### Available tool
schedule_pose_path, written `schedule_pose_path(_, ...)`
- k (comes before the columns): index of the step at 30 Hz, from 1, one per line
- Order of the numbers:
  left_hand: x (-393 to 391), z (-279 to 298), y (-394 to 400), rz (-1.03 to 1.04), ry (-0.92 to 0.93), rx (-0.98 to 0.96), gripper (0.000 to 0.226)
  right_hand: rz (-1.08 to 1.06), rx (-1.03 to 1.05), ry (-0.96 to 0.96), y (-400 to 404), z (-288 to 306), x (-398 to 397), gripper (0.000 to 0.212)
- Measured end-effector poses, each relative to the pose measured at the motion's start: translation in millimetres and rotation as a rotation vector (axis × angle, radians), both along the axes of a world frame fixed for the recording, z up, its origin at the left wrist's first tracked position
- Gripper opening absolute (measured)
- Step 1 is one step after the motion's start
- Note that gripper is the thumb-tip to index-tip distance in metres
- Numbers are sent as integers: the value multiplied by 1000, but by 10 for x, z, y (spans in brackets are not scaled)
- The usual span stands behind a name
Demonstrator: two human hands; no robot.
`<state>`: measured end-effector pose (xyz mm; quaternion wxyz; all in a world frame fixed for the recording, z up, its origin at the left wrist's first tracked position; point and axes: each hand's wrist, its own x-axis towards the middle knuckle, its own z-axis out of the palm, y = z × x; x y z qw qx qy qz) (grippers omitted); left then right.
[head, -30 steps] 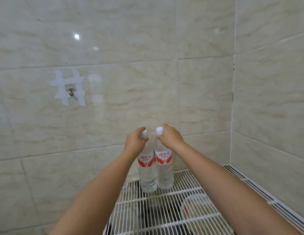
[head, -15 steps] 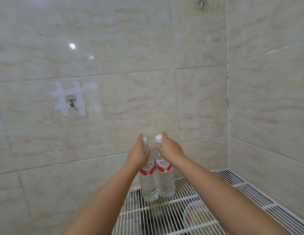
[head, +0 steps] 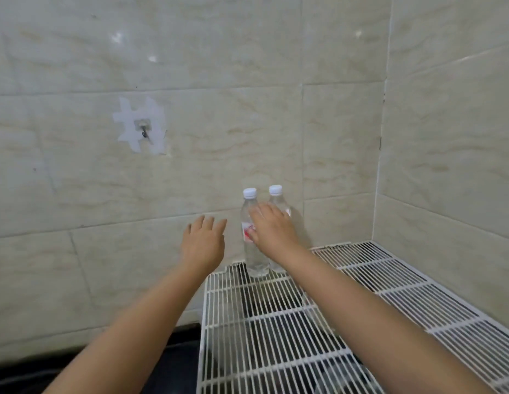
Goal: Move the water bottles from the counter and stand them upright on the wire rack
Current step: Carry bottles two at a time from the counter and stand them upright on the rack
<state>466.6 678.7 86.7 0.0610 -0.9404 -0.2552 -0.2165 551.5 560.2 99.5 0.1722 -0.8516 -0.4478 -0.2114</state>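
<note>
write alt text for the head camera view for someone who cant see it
Two clear water bottles with white caps stand upright side by side at the back edge of a white wire rack against a tiled wall. The left hand and right hand are open in front of them, holding nothing.

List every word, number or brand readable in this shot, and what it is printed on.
None can be read.
Left bottle: red and white label with red characters, too blurred and partly behind the right hand.
Right bottle: label hidden by that hand.
Nothing else bears text.
</note>
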Motion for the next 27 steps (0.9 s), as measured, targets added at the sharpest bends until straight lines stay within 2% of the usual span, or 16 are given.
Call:
schedule_pose_path(7,-1281,-433,-21,259,49,-84,48,252,-94,-25,131,-283,-953,45)
schedule_pose_path(13,-2890,-986,-195,620,129,-163,45,539,-182,116,400,-889,-2213,43)
schedule_pose_path(18,-3946,-1239,-410,807,186,-217,43,731,-273,206,588,-1260,-3264,46)
schedule_pose_path(23,-4835,-1526,-382,952,195,-313,46,789,-337,238,802,-1516,-4131,46)
schedule_pose_path(27,-5295,-1737,-191,955,202,-380,45,787,-386,197,1031,-1802,-4523,45)
